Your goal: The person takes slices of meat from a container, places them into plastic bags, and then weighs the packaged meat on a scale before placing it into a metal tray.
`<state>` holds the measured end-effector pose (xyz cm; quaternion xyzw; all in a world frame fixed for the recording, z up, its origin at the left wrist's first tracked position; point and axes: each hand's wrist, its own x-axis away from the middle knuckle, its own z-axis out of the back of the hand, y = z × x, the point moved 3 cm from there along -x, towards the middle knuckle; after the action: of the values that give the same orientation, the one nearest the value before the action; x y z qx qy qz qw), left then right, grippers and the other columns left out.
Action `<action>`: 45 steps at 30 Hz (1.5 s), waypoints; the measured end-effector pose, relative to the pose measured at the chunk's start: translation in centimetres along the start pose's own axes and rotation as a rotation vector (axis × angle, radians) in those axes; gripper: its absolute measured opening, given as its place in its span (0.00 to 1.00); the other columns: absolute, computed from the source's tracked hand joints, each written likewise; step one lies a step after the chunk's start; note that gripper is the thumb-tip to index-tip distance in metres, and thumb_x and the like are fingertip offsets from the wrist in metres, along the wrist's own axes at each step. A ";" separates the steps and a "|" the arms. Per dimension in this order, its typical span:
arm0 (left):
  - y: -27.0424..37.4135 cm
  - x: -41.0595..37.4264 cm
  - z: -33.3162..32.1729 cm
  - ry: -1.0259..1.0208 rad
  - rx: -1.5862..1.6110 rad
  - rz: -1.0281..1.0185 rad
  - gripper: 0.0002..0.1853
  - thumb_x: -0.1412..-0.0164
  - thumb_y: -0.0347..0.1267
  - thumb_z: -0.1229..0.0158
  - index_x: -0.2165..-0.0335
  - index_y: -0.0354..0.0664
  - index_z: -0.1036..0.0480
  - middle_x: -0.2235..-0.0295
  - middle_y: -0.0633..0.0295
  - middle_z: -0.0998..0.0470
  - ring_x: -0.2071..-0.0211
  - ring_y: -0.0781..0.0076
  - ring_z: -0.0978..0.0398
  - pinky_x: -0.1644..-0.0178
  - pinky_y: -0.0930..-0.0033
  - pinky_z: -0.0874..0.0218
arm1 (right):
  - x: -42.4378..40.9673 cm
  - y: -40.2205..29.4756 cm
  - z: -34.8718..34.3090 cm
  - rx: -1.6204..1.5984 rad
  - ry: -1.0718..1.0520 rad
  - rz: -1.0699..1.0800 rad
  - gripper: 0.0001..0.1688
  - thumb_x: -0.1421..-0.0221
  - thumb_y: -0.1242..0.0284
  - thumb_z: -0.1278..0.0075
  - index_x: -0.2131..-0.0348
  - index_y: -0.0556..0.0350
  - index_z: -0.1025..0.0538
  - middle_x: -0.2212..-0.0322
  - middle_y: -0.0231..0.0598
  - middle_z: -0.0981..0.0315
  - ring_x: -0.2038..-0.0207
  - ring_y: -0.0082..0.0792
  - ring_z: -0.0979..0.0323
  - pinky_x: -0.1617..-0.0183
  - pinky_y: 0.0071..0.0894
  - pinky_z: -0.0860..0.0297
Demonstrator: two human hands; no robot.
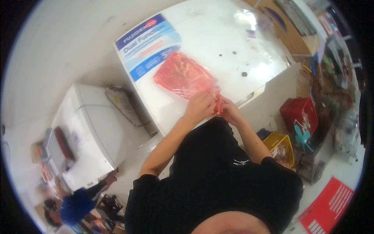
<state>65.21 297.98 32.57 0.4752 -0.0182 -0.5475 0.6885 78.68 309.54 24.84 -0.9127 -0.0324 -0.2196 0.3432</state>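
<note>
A flat clear plastic bag [184, 74] lies on the white lid of a chest freezer [201, 32]. Its red contents, streaked with pale yellow, look like raw meat. The bag's near end is bunched up into a narrow twist at the lid's front edge. My left hand [200, 106] pinches this gathered end from the left side. From the right, my right hand [230, 110] holds the same bunched plastic, its fingers partly hidden behind it. The two hands almost meet there, close to my black shirt.
Another white chest freezer [96, 122] stands at the left, and a person in a blue shirt [77, 206] is beyond it. At right are a red crate [301, 114], a yellow crate [279, 143] and a teal fan blade [302, 136]. Cardboard [280, 32] borders the lid's far right.
</note>
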 end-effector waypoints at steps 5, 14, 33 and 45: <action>0.9 -0.5 1.3 0.098 -0.059 0.051 0.08 0.49 0.24 0.38 0.78 0.39 0.31 0.78 0.55 0.28 0.77 0.54 0.27 0.74 0.56 0.37 | -4.9 -1.7 -4.6 -0.044 0.152 0.086 0.26 0.37 0.77 0.52 0.41 0.56 0.32 0.56 0.37 0.26 0.57 0.31 0.25 0.54 0.34 0.27; 2.3 1.2 4.1 0.101 0.020 0.237 0.10 0.47 0.28 0.32 0.78 0.39 0.27 0.79 0.59 0.25 0.80 0.63 0.27 0.76 0.63 0.37 | -4.1 -3.3 -5.5 0.389 0.186 0.268 0.27 0.35 0.71 0.46 0.40 0.58 0.31 0.53 0.39 0.22 0.56 0.28 0.23 0.56 0.28 0.25; -3.8 11.8 8.8 0.405 -0.111 0.753 0.13 0.42 0.31 0.32 0.77 0.36 0.25 0.83 0.62 0.29 0.81 0.76 0.37 0.76 0.71 0.46 | -0.8 -3.9 -4.3 1.418 0.233 0.715 0.20 0.45 0.83 0.49 0.52 0.63 0.21 0.42 0.57 0.31 0.41 0.48 0.29 0.41 0.42 0.30; -4.5 11.2 7.7 0.420 -0.092 0.746 0.13 0.41 0.31 0.32 0.76 0.35 0.25 0.82 0.59 0.26 0.80 0.75 0.29 0.73 0.71 0.38 | -10.5 -5.4 -11.4 2.024 0.051 0.950 0.42 0.42 0.65 0.48 0.34 0.63 0.40 0.33 0.58 0.46 0.31 0.54 0.46 0.28 0.52 0.48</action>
<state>62.22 284.70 28.21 0.5061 -0.0237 -0.1524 0.8485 63.81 307.34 31.34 -0.1278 0.1629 0.0426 0.9774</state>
